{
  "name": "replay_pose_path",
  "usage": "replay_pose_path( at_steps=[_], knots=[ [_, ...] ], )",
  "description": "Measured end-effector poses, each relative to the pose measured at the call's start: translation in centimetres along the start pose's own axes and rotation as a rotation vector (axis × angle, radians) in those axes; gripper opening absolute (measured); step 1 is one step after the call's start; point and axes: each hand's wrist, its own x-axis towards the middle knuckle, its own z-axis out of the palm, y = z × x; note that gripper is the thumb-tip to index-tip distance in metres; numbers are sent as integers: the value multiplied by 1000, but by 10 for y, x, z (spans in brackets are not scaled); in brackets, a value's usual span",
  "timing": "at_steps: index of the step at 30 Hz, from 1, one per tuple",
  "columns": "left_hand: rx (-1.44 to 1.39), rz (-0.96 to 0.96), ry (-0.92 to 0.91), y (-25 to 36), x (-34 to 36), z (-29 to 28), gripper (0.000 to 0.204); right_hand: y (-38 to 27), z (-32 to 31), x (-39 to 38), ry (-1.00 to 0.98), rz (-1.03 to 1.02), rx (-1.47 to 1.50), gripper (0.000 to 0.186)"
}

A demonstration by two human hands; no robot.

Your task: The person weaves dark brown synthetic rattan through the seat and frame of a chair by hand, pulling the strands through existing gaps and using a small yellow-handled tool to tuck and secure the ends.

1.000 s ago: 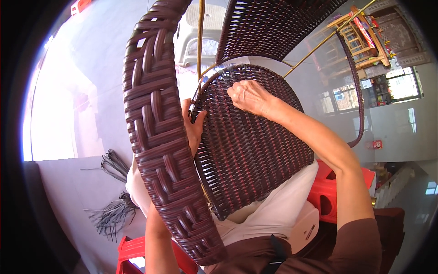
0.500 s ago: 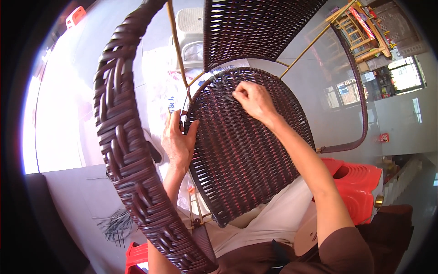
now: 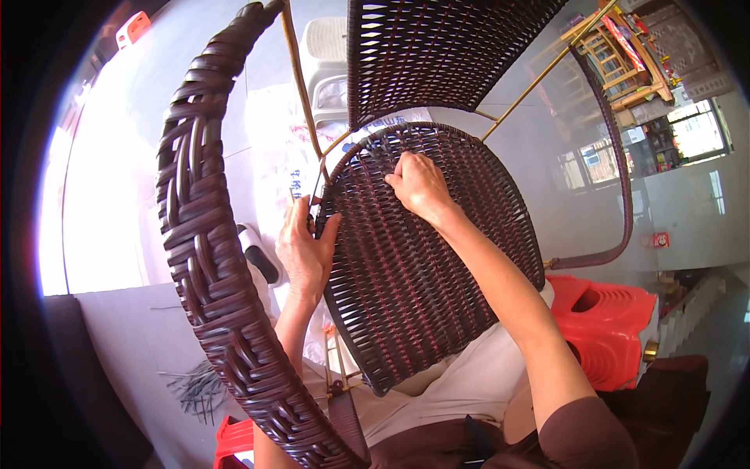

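Note:
A woven dark brown wicker seat (image 3: 422,273) with reddish strands lies over my lap, attached to a gold metal frame (image 3: 301,78). My left hand (image 3: 306,248) grips the seat's left edge, fingers curled round it and thumb along it. My right hand (image 3: 419,184) is closed in a pinch on the upper middle of the weave; what its fingertips hold is hidden. A thick braided armrest (image 3: 195,227) curves down left of my hands. The woven backrest (image 3: 437,47) stands beyond the seat.
A white stool (image 3: 324,39) and plastic sheeting (image 3: 269,125) lie beyond the frame. Red stools (image 3: 598,336) are at right and lower left. Dark loose strips (image 3: 195,387) lie on the floor at left. Wooden furniture (image 3: 617,70) stands at upper right; a second armrest (image 3: 621,195) curves at right.
The armrest sits further left in view than a second ago, uncovering my left hand on the seat edge. My right hand has shifted slightly, still pinched over the weave.

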Motion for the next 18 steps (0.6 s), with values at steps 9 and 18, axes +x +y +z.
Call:
replay_pose_path(
  at_steps=[9,18],
  knots=[
    [-2,-8,-15,2,0,-1,33,-5,3,-1,11,-64,3,17],
    [-14,2,-15,2,1,0,32,15,-8,27,-235,45,286,13]
  ],
)
